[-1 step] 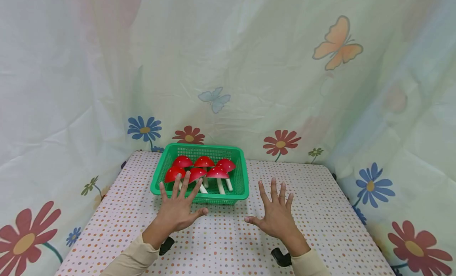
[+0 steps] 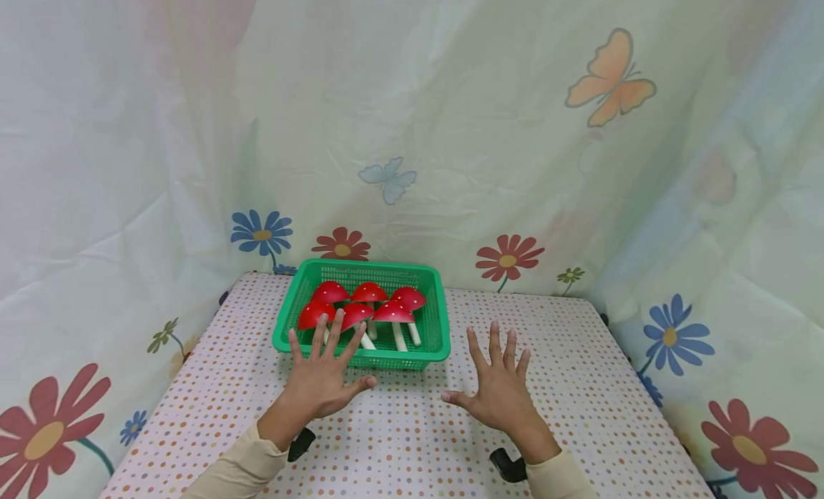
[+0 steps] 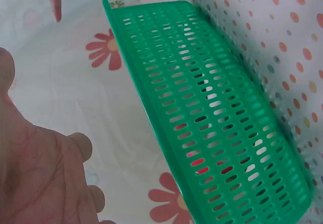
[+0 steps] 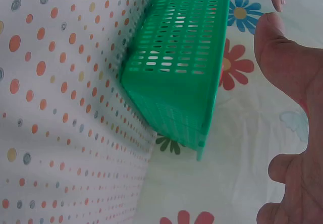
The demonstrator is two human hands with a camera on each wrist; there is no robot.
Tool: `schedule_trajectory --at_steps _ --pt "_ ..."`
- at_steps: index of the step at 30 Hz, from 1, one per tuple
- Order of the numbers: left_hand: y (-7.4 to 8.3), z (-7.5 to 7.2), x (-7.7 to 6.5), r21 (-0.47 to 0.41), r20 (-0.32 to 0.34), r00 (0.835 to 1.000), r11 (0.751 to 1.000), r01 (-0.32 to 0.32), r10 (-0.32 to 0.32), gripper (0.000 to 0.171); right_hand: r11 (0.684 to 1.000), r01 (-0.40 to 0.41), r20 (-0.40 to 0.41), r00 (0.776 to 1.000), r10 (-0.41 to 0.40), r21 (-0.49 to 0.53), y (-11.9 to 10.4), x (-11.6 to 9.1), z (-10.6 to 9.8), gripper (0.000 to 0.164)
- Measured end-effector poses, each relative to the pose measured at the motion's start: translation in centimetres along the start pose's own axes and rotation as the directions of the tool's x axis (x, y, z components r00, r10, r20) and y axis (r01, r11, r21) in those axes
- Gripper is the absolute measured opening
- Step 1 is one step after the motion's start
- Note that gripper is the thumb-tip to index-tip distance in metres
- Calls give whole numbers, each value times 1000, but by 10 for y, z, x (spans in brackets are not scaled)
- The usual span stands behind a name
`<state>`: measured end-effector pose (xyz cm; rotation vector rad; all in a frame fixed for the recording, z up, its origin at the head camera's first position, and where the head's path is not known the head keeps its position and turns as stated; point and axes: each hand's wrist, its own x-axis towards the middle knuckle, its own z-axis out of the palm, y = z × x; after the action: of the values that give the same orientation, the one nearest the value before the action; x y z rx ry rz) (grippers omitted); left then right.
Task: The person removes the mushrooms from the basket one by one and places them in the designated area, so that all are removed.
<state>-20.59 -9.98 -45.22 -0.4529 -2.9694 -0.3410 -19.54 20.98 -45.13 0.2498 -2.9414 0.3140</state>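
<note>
A green slotted plastic basket (image 2: 440,320) stands toward the back of the table, left of centre. Several toy mushrooms (image 2: 394,312) with red, white-dotted caps and white stems lie inside it. My left hand (image 2: 320,384), fingers spread, hovers before the basket's front left and overlaps its rim in the head view. To the right, my right hand (image 2: 501,393) is also spread, apart from the basket. Both hands hold nothing. The left wrist view shows the palm (image 3: 45,173) beside the basket wall; in the right wrist view the thumb (image 4: 272,37) points toward the basket.
The table has a white cover (image 2: 399,427) printed with coloured dots. Behind it and along both sides hangs a pale curtain (image 2: 450,127) with flowers and butterflies. A black wrist-worn device (image 2: 508,465) shows under the right wrist, another (image 2: 300,445) under the left.
</note>
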Motion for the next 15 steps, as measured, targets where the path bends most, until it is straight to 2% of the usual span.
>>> schedule_trajectory --at_steps 6,9,12,15 --pt "-4 0 3 13 -28 999 1000 -27 28 88 1000 -6 10 1000 6 25 -2 0 -1 117" --pt "-14 -3 12 -36 -52 998 999 -35 33 82 999 -3 12 1000 3 42 -3 1 -2 112" --pt "-35 -10 23 -208 -82 997 978 -5 -12 66 998 10 -8 1000 -9 65 -5 2 -3 105" --pt "-64 -17 29 -406 -97 990 912 54 -102 47 994 19 -32 999 -16 106 -7 2 -3 97"
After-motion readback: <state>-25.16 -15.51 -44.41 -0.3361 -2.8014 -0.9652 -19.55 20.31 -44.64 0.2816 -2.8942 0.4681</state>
